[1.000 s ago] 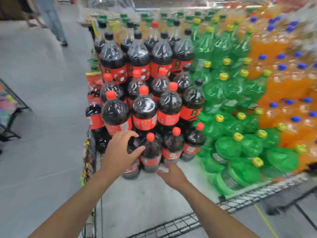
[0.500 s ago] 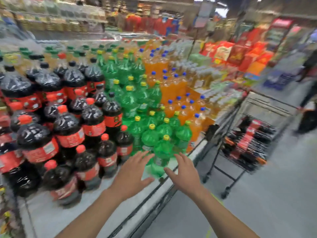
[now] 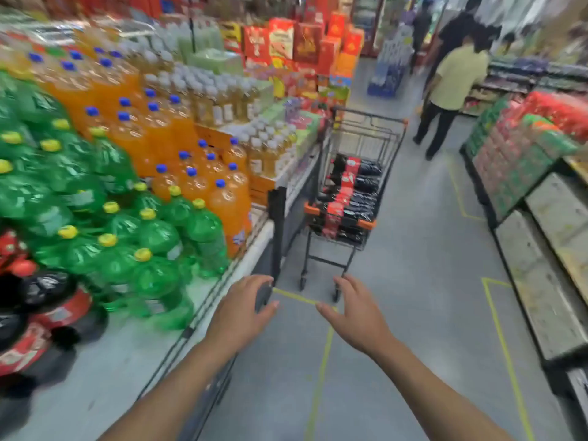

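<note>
- The left hand (image 3: 241, 310) is held out over the edge of the white display platform (image 3: 127, 361), fingers loosely spread and slightly bent, with nothing in its grasp.
- The right hand (image 3: 356, 316) is held out beside it over the grey floor, likewise open and empty, with the thumb pointing towards the left hand.
- The black wire shopping cart with orange corner bumpers (image 3: 369, 117) stands straight ahead of both hands, further along the aisle and apart from them, close against the end of the display platform.
- Dark cola bottles with red labels (image 3: 353, 192) lie stacked on their sides inside the cart (the label print is too blurred to read).
- To the left of the left hand stand green plastic bottles with yellow caps (image 3: 152, 237); beyond them are orange soda bottles with blue caps (image 3: 229, 202).
- At the far left edge are more dark cola bottles with red labels (image 3: 41, 300); no brand name can be made out.
- Red printed boxes (image 3: 286, 39) are piled at the back of the display, and their writing is illegible.
- Yellow painted lines (image 3: 321, 377) cross the floor under the hands.
- A person in a pale yellow shirt (image 3: 458, 78) stands well beyond the cart.
</note>
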### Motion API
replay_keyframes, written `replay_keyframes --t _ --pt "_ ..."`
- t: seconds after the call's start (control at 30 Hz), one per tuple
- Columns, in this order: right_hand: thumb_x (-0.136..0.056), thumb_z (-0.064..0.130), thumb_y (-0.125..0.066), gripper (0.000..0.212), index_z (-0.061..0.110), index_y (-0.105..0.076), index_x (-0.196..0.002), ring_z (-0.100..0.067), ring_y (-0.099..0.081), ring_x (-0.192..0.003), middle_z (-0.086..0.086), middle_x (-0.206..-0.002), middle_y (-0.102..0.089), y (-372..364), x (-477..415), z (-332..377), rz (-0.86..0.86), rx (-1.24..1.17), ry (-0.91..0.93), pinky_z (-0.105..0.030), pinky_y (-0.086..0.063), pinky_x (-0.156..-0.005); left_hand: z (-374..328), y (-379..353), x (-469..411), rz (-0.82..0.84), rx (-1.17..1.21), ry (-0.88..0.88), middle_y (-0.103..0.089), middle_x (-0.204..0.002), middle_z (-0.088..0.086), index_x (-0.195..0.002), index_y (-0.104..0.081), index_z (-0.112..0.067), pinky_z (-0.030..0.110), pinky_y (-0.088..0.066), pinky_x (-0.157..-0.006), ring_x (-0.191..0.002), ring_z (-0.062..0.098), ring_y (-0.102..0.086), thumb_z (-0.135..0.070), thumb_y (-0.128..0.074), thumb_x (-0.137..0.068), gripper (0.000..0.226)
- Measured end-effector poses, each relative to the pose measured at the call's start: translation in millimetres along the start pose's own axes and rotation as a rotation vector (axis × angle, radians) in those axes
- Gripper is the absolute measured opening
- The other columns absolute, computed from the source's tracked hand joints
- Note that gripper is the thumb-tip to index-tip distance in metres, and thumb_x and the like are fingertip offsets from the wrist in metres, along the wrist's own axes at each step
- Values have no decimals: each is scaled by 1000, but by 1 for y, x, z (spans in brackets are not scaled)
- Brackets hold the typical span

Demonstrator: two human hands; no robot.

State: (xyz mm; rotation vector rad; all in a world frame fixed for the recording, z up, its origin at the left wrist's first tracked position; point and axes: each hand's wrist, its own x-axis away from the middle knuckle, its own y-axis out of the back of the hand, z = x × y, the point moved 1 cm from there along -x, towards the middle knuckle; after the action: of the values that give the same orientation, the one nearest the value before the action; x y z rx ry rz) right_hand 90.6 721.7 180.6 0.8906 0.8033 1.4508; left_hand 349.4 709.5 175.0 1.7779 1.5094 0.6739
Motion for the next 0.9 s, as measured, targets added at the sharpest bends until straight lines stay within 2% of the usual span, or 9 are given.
replay_keyframes --t 0.13,0.23,0.37,0.6,0.77,0.9 --pt "-94 62 -56 75 24 -36 -156 -19 -23 -153 0 -165 -26 15 -10 -70 15 -38 -88 -37 -24 -123 -40 -51 -43 54 12 -30 -57 -142 -5 -141 -57 -25 26 -35 -107 -134 16 -49 -36 -70 -96 48" --pt "-94 61 -57 74 23 -37 -155 -17 -25 -152 2 -165 -27 22 -20 -107 21 -52 -127 -35 -23 -123 -58 -78 -70 78 16 -10 -53 -145 -10 -142 -54 -31 32 -39 -110 -138 13 -46 -39 -68 -98 47" --pt "-93 63 -56 74 25 -37 -154 -17 -26 -152 2 -164 -28 32 -46 -140 28 -93 -162 -40 -25 -123 -73 -101 -110 121 20 2 -54 -144 -11 -140 -55 -33 36 -42 -111 -137 14 -49 -40 -69 -96 47" --pt "-94 62 -56 74 26 -36 -155 -15 -23 -153 3 -165 -27 45 -126 -179 32 -99 -174 -40 -25 -123 -77 -134 -199 152 43 32 -54 -137 -17 -137 -56 -36 37 -46 -107 -130 13 -52 -39 -71 -94 46" --pt "-95 60 -56 71 27 -37 -155 -12 -24 -151 6 -163 -29 55 -210 -195 30 -114 -209 -38 -26 -123 -68 -151 -286 168 85 38 -49 -133 -21 -137 -56 -33 24 -38 -104 -130 8 -49 -35 -71 -96 44" --pt "-96 58 -57 70 25 -38 -154 -13 -28 -150 6 -161 -31 65 -275 -208 15 -146 -248 -38 -27 -122 -69 -163 -359 233 91 31 -50 -134 -20 -140 -54 -32 21 -37 -101 -129 6 -49 -36 -69 -97 46"
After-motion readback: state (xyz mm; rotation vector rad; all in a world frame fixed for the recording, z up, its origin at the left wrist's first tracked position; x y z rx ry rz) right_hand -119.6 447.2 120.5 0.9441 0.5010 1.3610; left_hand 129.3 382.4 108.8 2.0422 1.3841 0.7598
